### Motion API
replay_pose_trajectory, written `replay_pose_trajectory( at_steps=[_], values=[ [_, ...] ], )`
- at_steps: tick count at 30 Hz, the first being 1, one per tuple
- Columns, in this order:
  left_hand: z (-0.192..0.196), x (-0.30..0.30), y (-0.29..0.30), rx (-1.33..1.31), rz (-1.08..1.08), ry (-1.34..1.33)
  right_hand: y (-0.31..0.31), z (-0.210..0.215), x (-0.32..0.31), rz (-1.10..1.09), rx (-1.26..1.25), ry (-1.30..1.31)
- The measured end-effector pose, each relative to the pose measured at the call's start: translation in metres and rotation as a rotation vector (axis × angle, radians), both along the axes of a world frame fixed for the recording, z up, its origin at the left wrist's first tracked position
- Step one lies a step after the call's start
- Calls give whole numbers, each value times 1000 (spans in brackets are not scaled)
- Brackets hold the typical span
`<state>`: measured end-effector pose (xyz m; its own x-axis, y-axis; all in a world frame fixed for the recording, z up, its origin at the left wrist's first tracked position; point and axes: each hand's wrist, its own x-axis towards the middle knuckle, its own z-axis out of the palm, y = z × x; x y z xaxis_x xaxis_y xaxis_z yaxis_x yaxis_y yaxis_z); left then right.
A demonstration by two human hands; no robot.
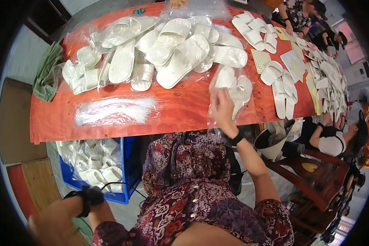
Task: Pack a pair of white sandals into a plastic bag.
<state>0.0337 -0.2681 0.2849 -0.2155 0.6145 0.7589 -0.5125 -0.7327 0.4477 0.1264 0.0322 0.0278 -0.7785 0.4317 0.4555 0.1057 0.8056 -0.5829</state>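
My right hand (223, 107), with a dark band on its wrist, is at the table's front edge, its bent fingers gripping the near part of a clear plastic bag. Inside that bag lies a pair of white slippers (243, 90). Low at the left, away from the table, my left hand (53, 221) is smeared by motion, and its fingers cannot be made out. A black device is strapped to that wrist. Between the two hands, a flat stack of clear plastic bags (117, 110) rests on the table. Beyond it, white slippers in clear bags (176, 61) are heaped up.
The red wooden table (184, 110) spans the view. Loose white slippers (270, 71) lie at its right, beside a yellow patterned sheet (260, 61). Below the left edge stands a blue crate (125, 164) of bagged slippers. Green cloth (48, 76) hangs at the left corner. Other people sit at the right.
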Motion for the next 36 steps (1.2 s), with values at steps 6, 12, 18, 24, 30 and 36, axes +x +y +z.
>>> replay_pose_trajectory(
  at_steps=[6, 12, 18, 24, 30, 36],
  values=[
    [-110, -26, -26, -1278, 1014, 437, -77, -13, 35, 329, 26, -18],
    [-264, -41, 26, -1503, 762, 334, -115, -18, 37, 575, 25, -15],
    [-305, -71, 74, -1523, 898, 187, -117, 8, 55, 844, -224, -205],
    [-351, -95, 83, -1586, 1077, 173, -29, 3, 29, 121, -466, -81],
    [-348, -96, 85, -1500, 1006, 58, 58, -94, -21, -133, -174, -210],
    [-344, -92, 84, -1381, 997, 29, 73, -120, -52, -246, -386, -286]
  ],
)
